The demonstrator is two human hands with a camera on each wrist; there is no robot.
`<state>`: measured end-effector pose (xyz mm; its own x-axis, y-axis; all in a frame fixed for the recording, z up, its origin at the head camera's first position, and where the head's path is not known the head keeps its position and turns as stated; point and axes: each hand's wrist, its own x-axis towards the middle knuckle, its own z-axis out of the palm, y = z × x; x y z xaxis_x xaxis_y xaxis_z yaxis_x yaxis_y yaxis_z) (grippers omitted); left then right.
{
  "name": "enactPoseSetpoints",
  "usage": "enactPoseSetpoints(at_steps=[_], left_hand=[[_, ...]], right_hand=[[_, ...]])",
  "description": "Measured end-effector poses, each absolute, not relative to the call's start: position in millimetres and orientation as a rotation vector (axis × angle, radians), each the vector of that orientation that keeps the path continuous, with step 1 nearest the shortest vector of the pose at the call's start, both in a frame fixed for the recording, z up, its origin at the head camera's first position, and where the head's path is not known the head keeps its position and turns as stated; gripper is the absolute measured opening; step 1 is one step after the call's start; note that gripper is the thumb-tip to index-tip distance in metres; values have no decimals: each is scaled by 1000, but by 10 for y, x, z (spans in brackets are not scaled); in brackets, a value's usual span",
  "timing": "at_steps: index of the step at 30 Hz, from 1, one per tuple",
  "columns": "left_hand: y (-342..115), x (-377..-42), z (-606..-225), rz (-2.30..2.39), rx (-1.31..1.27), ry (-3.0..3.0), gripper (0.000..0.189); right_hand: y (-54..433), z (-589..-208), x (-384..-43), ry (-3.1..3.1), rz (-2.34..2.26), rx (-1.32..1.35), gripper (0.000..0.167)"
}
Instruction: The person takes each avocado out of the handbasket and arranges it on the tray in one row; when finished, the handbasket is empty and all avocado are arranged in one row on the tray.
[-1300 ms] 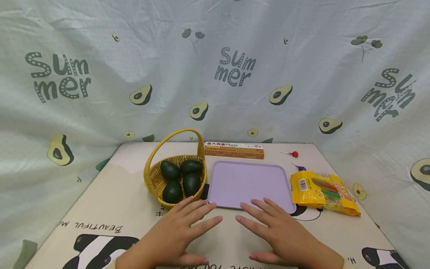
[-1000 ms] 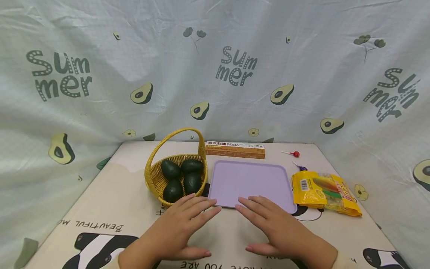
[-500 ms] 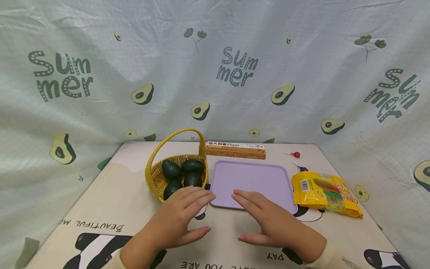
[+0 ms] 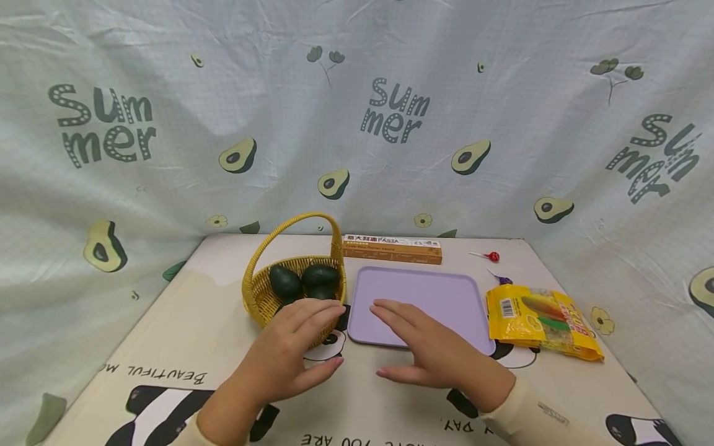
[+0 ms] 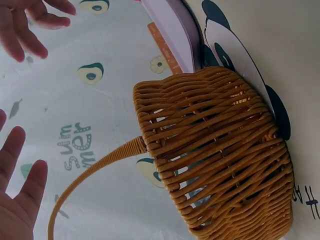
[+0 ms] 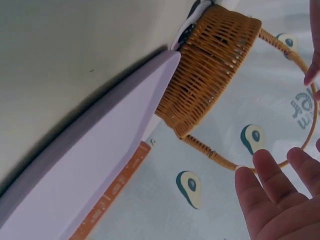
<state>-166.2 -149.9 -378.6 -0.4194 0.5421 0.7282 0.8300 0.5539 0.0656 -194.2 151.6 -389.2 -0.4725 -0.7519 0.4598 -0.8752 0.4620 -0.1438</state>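
Observation:
My left hand (image 4: 281, 353) hovers over the near side of a yellow wicker basket (image 4: 262, 297), fingers extended and holding nothing. Inside the basket lie several dark green avocados (image 4: 286, 282), some partly hidden behind that hand. To the right, my right hand (image 4: 432, 353) hangs above the near edge of a lilac tray (image 4: 418, 297), its fingers straight and nothing in them. The palms face each other across a gap. In the left wrist view the basket's woven side (image 5: 215, 150) fills the middle; the right wrist view has the tray (image 6: 90, 150) beside it.
Behind the tray lies a long pasta box (image 4: 392, 249). A red lollipop (image 4: 491, 256) and a purple lollipop (image 4: 503, 280) rest at the back right, near a yellow candy bag (image 4: 541, 322). A printed cloth curtain (image 4: 390, 179) closes off the back and sides.
Both hands have moved forward and a little to the left, the left one now overlapping the basket's near side and the right one the tray's near edge. The objects stay put.

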Motion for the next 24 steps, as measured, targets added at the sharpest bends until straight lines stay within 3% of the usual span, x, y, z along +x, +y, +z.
enactPoseSetpoints(at_steps=[7,16,24], left_hand=[[-1523,-1678,-3754,-621,-1048,-2094,73],[-1557,-1731,-3709,-610,-921,-2018,57],[-1639,-1775,-3557,-610,-842,-1990,61]], right_hand=[[1399,-3870,-2028,-2442,571,1379,90],[1285,-3892,-2180,-2425,578,1401,89],[1159,-3844,-2311,-2445,596,1401,90]])
